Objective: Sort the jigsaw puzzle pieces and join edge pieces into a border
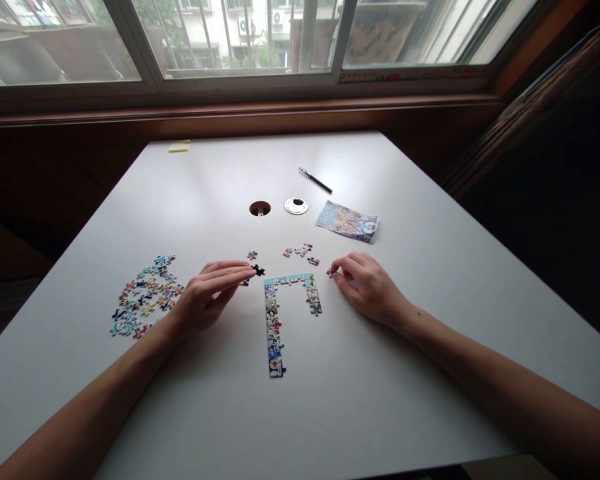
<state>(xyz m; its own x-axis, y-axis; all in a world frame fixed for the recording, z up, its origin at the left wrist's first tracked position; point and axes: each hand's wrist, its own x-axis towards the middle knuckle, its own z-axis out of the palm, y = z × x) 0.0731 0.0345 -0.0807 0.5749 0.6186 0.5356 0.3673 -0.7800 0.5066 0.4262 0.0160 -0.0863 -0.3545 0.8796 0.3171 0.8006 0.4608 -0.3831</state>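
My left hand (213, 290) is left of the partly joined jigsaw border, its fingers long and pressed together. At its fingertips is a dark puzzle piece (259, 270), seemingly held; the thumb's grip is hidden. Another piece (245, 283) lies just below those fingers. My right hand (365, 283) rests on the table right of the border, thumb and index finger pinched on a small puzzle piece (329, 273). Between the hands, the joined border (273, 327) forms a long left side, a top edge and a short right side.
A heap of loose puzzle pieces (150, 293) lies left, partly behind my left hand. Several pieces (300, 251) sit above the border. Farther back are a picture sheet (349, 221), a pen (316, 180), a round table hole (260, 209), its cover (296, 206) and a yellow note (179, 146).
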